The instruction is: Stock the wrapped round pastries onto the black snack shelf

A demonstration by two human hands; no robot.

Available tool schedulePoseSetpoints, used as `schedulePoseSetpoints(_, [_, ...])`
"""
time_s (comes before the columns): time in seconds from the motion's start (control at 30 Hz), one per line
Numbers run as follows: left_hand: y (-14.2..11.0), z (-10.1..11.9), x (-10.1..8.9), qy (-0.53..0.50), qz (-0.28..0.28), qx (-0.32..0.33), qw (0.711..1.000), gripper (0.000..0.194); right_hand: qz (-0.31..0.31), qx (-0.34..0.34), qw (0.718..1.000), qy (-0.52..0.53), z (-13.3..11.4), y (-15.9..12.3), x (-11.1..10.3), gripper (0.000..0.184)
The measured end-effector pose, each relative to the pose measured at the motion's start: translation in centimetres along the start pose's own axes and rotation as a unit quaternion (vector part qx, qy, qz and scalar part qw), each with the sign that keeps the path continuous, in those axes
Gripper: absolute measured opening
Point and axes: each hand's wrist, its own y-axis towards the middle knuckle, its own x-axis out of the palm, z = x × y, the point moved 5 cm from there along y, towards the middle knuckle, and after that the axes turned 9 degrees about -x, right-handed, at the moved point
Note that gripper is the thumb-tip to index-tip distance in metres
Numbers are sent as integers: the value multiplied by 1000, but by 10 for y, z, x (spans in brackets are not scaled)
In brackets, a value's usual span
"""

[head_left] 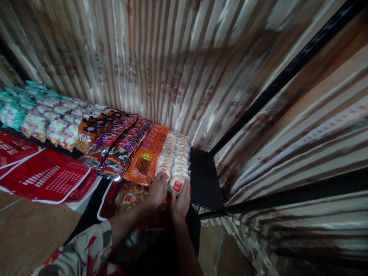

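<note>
Both my hands rest at the front edge of a black shelf [204, 180]. My left hand [157, 190] lies against the front pack of a row of clear packs of round white cakes [174, 157], fingers curled on it. My right hand [181, 201] presses on the neighbouring front pack [177, 183] with fingers stretched along it. Left of the cakes lies a row of orange snack packs [146, 157]. My left sleeve [86, 249] has a red and green floral print.
Further left along the shelf lie rows of dark purple packs [120, 147], orange and white packs [61, 132] and teal packs [14, 111]. Red baskets [48, 178] stand below left; one [126, 197] under my hands holds snacks. Shiny striped foil [172, 65] covers the walls.
</note>
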Motion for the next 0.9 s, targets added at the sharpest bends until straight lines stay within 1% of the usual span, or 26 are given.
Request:
schedulePoseSetpoints(0.17, [2, -2, 6, 29, -15, 31, 999, 30, -17, -8, 999, -28, 4, 4, 5, 76])
schedulePoseSetpoints(0.33, [3, 0, 6, 36, -23, 33, 999, 28, -32, -9, 999, -36, 7, 10, 8, 74])
schedulePoseSetpoints(0.5, [3, 2, 4, 48, -33, 35, 998, 29, -37, -6, 998, -49, 5, 16, 8, 74])
schedulePoseSetpoints(0.7, [4, 2, 4, 55, -33, 34, 997, 28, -51, -13, 997, -61, 6, 24, 10, 72])
schedulePoseSetpoints(0.9, [5, 3, 5, 55, -31, 34, 997, 28, -55, -4, 996, -69, 7, 29, 12, 73])
